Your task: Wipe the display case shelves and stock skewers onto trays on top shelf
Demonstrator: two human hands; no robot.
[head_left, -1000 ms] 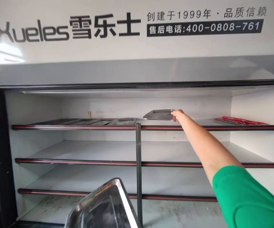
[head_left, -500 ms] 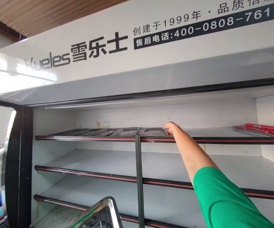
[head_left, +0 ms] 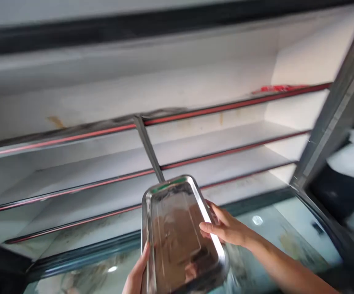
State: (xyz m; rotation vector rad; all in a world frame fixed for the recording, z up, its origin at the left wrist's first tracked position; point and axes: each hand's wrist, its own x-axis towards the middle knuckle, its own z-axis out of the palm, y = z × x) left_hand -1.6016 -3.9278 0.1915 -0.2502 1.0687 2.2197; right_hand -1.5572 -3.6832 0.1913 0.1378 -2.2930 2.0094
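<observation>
A shiny metal tray [head_left: 175, 228], rectangular with rounded corners, is held up in front of the display cabinet. My left hand [head_left: 137, 272] is closed on its left edge, the thumb along the side and the other fingers mostly hidden. At its right edge my right hand [head_left: 221, 225] grips the rim, thumb on top and fingers around the outside. The tray's inner face is reflective. Whether more trays lie beneath it, I cannot tell.
Behind the tray rise the cabinet's shelves with red-striped front edges [head_left: 241, 104], joined by a dark upright post [head_left: 149, 149]. A red item [head_left: 279, 88] lies on the top shelf at the right. Glass [head_left: 265, 228] fronts the cabinet's lower part.
My right hand has left the top shelf and come down to the tray's right edge. The tray is now nearer the middle of view. The view has tilted downward and shifted right.
</observation>
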